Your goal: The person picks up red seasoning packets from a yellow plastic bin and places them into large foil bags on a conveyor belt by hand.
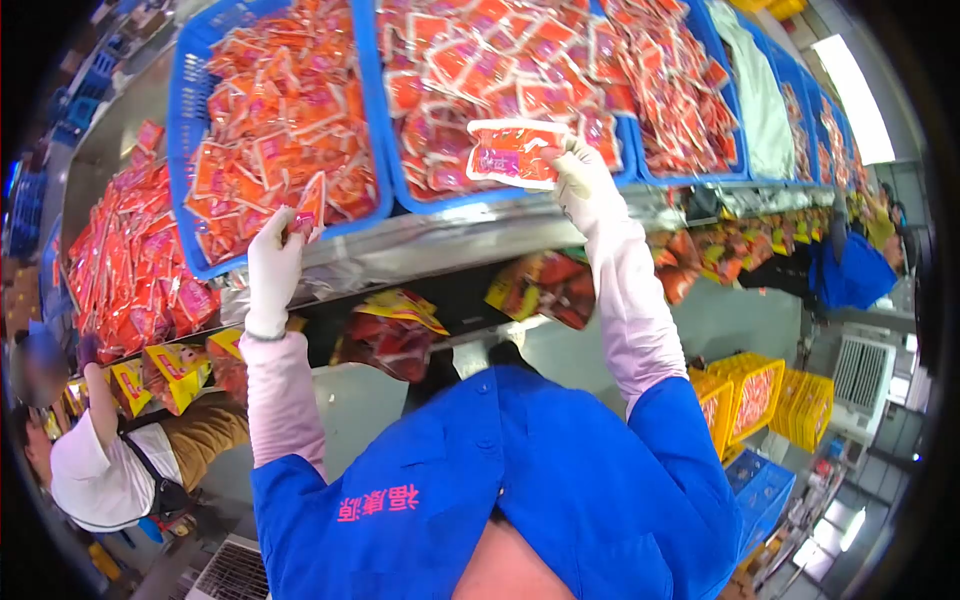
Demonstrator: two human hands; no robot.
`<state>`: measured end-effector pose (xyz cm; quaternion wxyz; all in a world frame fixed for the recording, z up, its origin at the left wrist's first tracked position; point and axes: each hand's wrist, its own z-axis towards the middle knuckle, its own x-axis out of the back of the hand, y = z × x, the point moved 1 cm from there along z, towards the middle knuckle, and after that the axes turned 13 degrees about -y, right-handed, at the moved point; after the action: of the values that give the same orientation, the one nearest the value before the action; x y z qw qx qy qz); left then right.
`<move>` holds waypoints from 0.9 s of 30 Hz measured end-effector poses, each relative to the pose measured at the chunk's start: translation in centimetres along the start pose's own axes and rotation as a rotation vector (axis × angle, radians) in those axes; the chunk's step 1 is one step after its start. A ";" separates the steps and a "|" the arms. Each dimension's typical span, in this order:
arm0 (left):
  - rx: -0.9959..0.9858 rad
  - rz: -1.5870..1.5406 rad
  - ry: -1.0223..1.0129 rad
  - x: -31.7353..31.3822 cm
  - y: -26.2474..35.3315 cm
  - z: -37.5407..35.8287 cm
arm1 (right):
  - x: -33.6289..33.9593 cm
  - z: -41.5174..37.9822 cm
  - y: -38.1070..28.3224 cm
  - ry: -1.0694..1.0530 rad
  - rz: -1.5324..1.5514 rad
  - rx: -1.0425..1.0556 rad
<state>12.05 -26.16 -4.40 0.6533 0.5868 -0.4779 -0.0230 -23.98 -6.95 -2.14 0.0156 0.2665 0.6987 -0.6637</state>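
Observation:
My right hand [583, 178], in a white glove, pinches the right end of a red sachet [515, 154] with a pale border and purple print. That sachet is held up over a blue crate [408, 190] full of similar sachets. My left hand [275, 262], gloved too, is closed on another red sachet [311, 203] at the near edge of the left blue crate [182, 150], which is heaped with orange-red sachets. Below my arms, larger red and yellow bags [392, 335] hang along a dark conveyor edge.
More blue crates [742, 120] run along the bench to the right, one partly covered by a pale cloth [757, 95]. Loose red packets [140, 270] are piled at left. Yellow crates [752, 398] stand at right. A person in a white shirt [110, 470] works at left.

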 end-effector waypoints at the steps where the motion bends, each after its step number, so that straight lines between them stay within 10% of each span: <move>1: -0.051 -0.269 -0.113 -1.1 1.7 -0.9 | 0.5 -2.1 -1.5 0.032 0.066 -0.030; 7: -0.686 0.037 -0.414 -17.0 14.8 -7.2 | 5.2 -10.5 -3.0 -0.093 -0.015 0.060; 11: -0.475 0.718 -0.357 -24.4 12.5 -7.6 | 3.2 -13.2 -2.6 -0.308 -0.357 -0.213; 13: -0.490 0.696 -0.365 -23.3 12.0 -8.6 | 0.2 -13.1 -3.5 -0.587 -1.008 -0.171; 15: -0.554 0.706 -0.324 -22.4 10.8 -9.0 | 0.0 -12.3 2.5 -0.778 -1.403 -0.173; 19: -0.644 0.728 -0.283 -21.4 10.0 -8.9 | -1.7 -6.3 18.4 -1.048 -1.459 -0.892; 20: -0.656 0.748 -0.304 -21.2 9.8 -9.2 | 1.6 -5.3 25.6 -1.126 -1.488 -0.725; 23: -0.701 0.690 -0.319 -20.5 6.7 -9.8 | -2.8 -5.6 24.0 -0.674 -1.683 -0.614; 27: -0.630 0.328 -0.169 -11.0 7.7 -6.0 | -7.9 -4.5 4.6 -0.975 -1.267 -0.637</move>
<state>5.93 -12.80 -4.05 0.7551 0.2680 -0.5876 -0.1125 -13.87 -5.62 -2.82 0.0146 -0.5058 0.7839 -0.3597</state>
